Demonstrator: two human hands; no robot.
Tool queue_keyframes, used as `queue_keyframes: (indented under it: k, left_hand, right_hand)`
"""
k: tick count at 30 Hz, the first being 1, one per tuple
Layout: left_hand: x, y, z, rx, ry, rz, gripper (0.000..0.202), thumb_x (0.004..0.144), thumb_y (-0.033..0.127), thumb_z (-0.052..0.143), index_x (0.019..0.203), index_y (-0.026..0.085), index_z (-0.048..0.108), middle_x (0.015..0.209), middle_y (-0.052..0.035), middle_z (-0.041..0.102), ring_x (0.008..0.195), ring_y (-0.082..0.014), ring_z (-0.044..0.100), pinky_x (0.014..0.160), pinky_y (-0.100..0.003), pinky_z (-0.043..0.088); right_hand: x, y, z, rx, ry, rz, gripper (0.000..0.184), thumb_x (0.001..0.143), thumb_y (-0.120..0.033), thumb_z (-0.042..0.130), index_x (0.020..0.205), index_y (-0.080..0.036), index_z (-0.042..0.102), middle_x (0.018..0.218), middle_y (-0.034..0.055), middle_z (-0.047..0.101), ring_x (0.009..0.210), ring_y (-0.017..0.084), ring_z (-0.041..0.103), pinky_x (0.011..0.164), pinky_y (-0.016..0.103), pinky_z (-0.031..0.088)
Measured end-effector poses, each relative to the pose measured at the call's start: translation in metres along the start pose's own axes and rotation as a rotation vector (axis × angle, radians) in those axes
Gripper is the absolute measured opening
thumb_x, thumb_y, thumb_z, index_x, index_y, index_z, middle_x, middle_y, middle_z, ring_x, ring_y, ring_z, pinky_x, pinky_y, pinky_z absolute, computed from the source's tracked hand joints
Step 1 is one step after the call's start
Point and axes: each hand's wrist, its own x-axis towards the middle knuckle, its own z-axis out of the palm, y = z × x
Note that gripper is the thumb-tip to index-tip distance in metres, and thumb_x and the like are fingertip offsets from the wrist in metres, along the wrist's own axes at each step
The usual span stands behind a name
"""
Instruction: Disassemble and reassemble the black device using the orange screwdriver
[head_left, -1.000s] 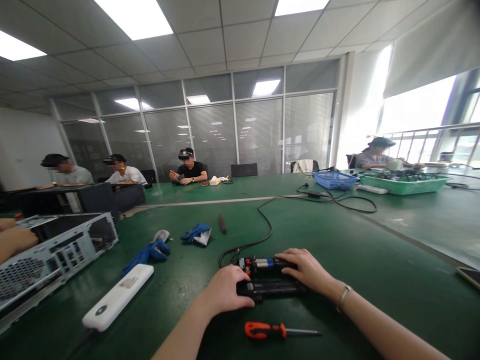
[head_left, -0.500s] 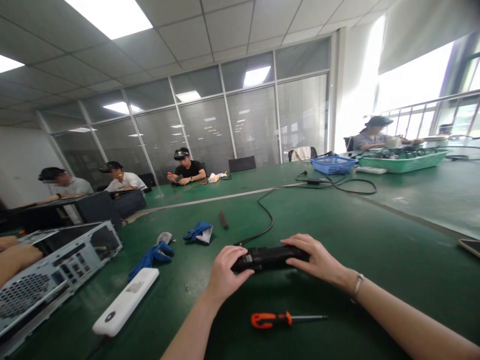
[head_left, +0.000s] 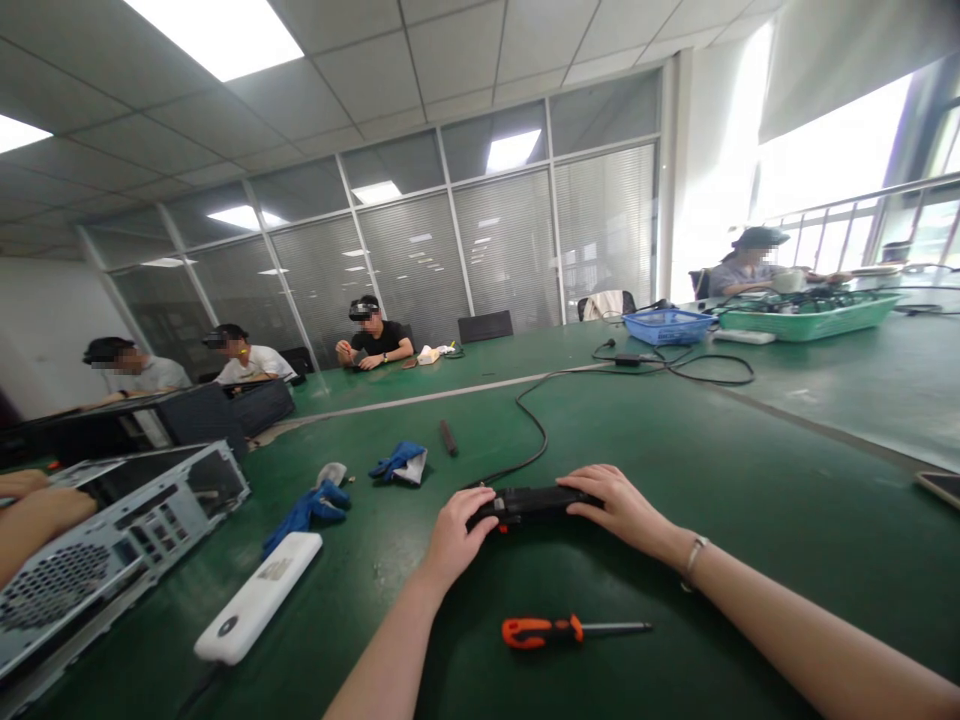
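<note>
Two bare hands clamp a black power strip lying flat on a green work table, near its front edge and just beyond an orange-handled screwdriver. The left hand curls around the strip's left end, thumb tucked in front. The right hand lies over the right end, its fingers pressing on the top face. A black cable leaves the left end and loops away across the table.

The strip looks like a stiff, light plastic bar that is smooth enough to slide on the table surface, so a grip at both ends, as here, seems the surest hold. The trailing cable is likely to tug at the left end when the bar is lifted or turned.

To the left lie a white power strip and a pair of blue gloves. Farther left sits an open computer case, with a co-worker's hand at it. Other people sit at the far side of the room.
</note>
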Motion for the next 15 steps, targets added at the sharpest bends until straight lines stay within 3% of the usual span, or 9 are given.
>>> queue_keyframes:
  k: [6,15]
  left_hand:
    - [-0.0017,0.0002,-0.0029,-0.010,-0.069,-0.076,0.036,0.084,0.012,0.059,0.118,0.024,0.065,0.127,-0.0028,0.063,0.121,-0.0208,0.056,0.108,-0.041,0.041]
    - [-0.0013,0.0033,-0.0032,-0.032,-0.029,-0.088,0.035,0.081,0.013,0.064,0.114,0.024,0.067,0.122,-0.0031,0.067,0.117,-0.0219,0.059,0.107,-0.042,0.042]
  right_hand:
    - [-0.0011,0.0038,0.0016,0.006,-0.041,0.017,0.042,0.089,-0.051,0.053,0.124,-0.029,0.061,0.119,0.0063,0.064,0.109,0.026,0.058,0.100,0.045,0.039]
    - [-0.0021,0.0050,0.0025,0.013,-0.042,0.031,0.040,0.089,-0.046,0.056,0.124,-0.028,0.061,0.121,0.0059,0.064,0.110,0.026,0.057,0.099,0.044,0.041]
